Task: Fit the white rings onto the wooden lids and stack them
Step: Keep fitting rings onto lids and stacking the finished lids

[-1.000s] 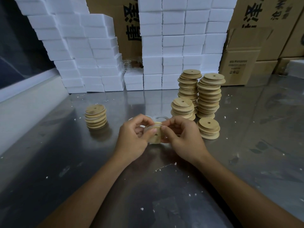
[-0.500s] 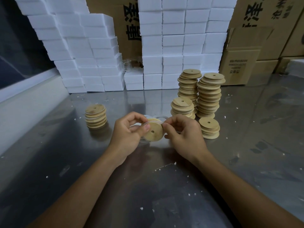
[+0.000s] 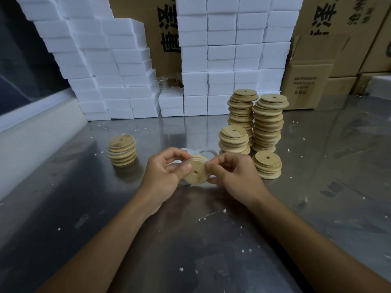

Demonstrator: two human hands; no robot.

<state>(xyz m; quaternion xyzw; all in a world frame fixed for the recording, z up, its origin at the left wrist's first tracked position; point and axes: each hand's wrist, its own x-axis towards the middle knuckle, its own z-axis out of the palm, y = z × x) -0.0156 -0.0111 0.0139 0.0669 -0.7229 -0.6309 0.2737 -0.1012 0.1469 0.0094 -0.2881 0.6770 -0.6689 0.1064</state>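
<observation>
Shiny metal table [image 3: 317, 187], speckled with white crumbs, backed by white foam blocks [image 3: 222, 49] and cardboard boxes [image 3: 313, 81]. Far left, short stack of ringed lids [image 3: 122, 150] standing alone, well apart from everything. Left hand [image 3: 164, 176] raised just over the table, thumb and fingers pinching the left rim of a wooden lid [image 3: 195, 172] tilted toward the camera, white ring [image 3: 195, 159] around its back edge. Right hand [image 3: 234, 176] pinching the opposite rim. Loose rings [image 3: 208, 151] lying flat just behind. To the right, four stacks of bare lids [image 3: 267, 121], closely clustered. Plenty of open table toward the near edge.
</observation>
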